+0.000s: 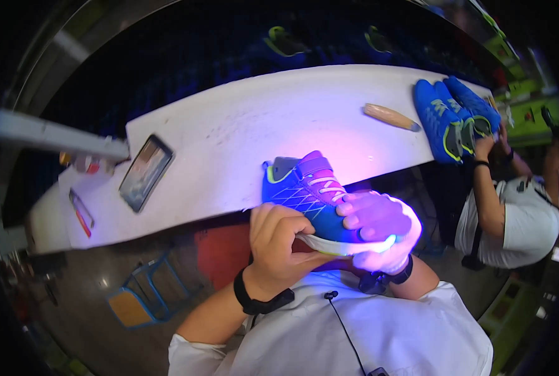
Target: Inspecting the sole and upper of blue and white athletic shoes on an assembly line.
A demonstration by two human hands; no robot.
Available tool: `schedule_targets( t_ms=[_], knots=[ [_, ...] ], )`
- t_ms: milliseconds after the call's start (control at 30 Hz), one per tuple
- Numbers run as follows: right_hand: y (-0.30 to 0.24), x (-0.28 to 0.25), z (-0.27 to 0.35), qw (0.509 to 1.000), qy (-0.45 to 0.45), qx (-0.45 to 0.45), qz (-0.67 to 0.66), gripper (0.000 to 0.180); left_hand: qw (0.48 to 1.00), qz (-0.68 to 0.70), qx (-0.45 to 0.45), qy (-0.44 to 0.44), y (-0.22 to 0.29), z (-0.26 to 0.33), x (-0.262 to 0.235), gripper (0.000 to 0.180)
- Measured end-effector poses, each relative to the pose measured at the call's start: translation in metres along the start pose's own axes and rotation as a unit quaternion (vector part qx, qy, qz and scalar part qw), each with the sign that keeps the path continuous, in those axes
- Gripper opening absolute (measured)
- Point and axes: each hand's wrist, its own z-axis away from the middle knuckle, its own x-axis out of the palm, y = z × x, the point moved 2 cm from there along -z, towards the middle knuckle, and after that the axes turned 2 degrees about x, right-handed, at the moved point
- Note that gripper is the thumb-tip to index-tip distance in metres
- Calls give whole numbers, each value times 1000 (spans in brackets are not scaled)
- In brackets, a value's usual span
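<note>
A blue sports shoe (311, 207) with a strap, pale laces and a white sole is held in front of my chest, tilted, at the near edge of the white table (229, 131). My left hand (276, 235) is closed on the heel side of its sole, thumb and fingers pressed to the edge. My right hand (386, 229) wraps around the toe end, fingers over the upper. Violet light floods that hand and the shoe. A small bright spot glows by the right thumb; its source cannot be made out.
A phone (146, 172) lies on the table's left, near a red-handled tool (82, 216). A wooden-handled tool (389, 116) lies at the back right, beside several blue shoes (439, 119). Another person (511, 207) reaches to those shoes. A blue-framed stool (132, 307) stands below left.
</note>
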Motion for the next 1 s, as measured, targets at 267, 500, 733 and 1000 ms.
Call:
schedule_targets(
  t_ms=[267, 500, 733, 1000],
  knots=[
    [19, -71, 33, 949, 12, 277, 148, 51, 964, -117, 61, -233, -7, -61, 31, 45],
    [30, -68, 35, 926, 3, 264, 272, 53, 967, -17, -18, -255, -47, -68, 9, 55],
    [70, -28, -15, 937, 51, 344, -24, 47, 960, 117, -130, -220, -18, -86, -101, 96],
    [37, 30, -97, 995, -8, 3, 96, 82, 976, -158, 85, -124, 33, -116, -94, 82]
  ],
)
